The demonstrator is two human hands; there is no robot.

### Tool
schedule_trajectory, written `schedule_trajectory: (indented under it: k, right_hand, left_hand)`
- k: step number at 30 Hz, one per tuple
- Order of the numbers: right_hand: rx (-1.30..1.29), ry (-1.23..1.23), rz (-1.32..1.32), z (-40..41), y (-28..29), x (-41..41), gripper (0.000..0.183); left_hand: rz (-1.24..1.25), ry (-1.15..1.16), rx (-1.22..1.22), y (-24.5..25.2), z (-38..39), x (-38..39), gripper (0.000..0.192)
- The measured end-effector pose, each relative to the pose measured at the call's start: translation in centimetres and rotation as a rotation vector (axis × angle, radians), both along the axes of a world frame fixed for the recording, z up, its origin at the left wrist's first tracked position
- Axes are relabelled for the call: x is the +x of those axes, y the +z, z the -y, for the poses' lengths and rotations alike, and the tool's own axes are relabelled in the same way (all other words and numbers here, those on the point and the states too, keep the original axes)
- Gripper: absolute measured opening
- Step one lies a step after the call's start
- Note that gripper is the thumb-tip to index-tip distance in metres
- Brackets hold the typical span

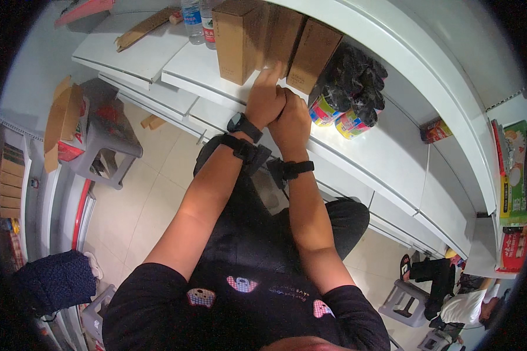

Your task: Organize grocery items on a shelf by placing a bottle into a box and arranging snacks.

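My left hand (265, 101) and my right hand (292, 118) meet at the front edge of a white metal shelf (369, 153). A finger of my left hand points up against the lower part of a brown cardboard box (283, 39). My right hand's fingers are curled beside it; what lies under them is hidden. Similar tall boxes stand on either side, a left box (235, 48) and a right box (314, 57). Right of my hands are colourful cylindrical packs (349, 123) with black wrapping (362, 79). Two water bottles (193, 22) stand left of the boxes.
A torn cardboard strip (147, 28) lies on the left shelf. An open carton (68, 125) rests on a grey plastic stool (114, 153). A red package (436, 130) sits at the shelf's back. Another person (465, 307) is at lower right, near a stool (404, 302).
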State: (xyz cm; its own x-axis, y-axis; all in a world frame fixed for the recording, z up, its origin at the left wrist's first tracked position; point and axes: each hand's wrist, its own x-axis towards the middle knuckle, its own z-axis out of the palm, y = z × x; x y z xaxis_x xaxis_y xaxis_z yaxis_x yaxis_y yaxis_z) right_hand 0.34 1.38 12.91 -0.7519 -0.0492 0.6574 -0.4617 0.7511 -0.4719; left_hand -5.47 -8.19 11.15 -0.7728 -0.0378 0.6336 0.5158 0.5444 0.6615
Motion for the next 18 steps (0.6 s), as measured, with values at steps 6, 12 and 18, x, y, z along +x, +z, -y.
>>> schedule_trajectory:
  k: [6, 12, 18]
  right_hand:
    - [-0.005, -0.010, -0.065, 0.2, -0.5, -0.1, 0.027]
    - [0.054, 0.001, -0.066, 0.3, -0.6, -0.3, 0.025]
    - [0.113, -0.003, -0.027, 0.1, -0.5, -0.3, 0.032]
  left_hand:
    - [-0.119, -0.060, -0.051, -0.2, 0.8, -0.5, 0.055]
    - [-0.092, -0.210, -0.128, -0.1, 1.9, -0.9, 0.047]
    - [0.000, -0.233, -0.056, -0.5, 1.9, -1.3, 0.044]
